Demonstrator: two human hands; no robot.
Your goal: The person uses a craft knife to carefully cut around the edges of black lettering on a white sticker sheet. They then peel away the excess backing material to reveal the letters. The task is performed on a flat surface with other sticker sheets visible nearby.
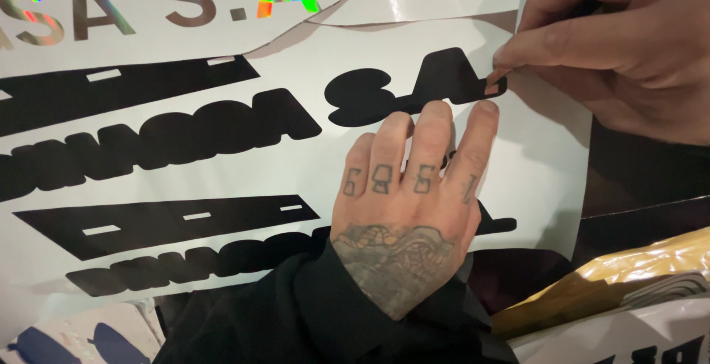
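A white backing sheet carries black cut-vinyl shapes: blocky outlines and long slanted bars. My left hand, tattooed and in a black sleeve, lies flat on the sheet with its fingertips pressing just below the upper right black vinyl shape. My right hand comes in from the upper right and pinches the right tip of that black shape between thumb and forefinger. A small piece at that tip looks lifted off the sheet.
A second white sheet with shiny rainbow-foil lettering lies overlapping at the top. Gold and white packets sit at the lower right on a dark surface. Another printed sheet shows at the lower left.
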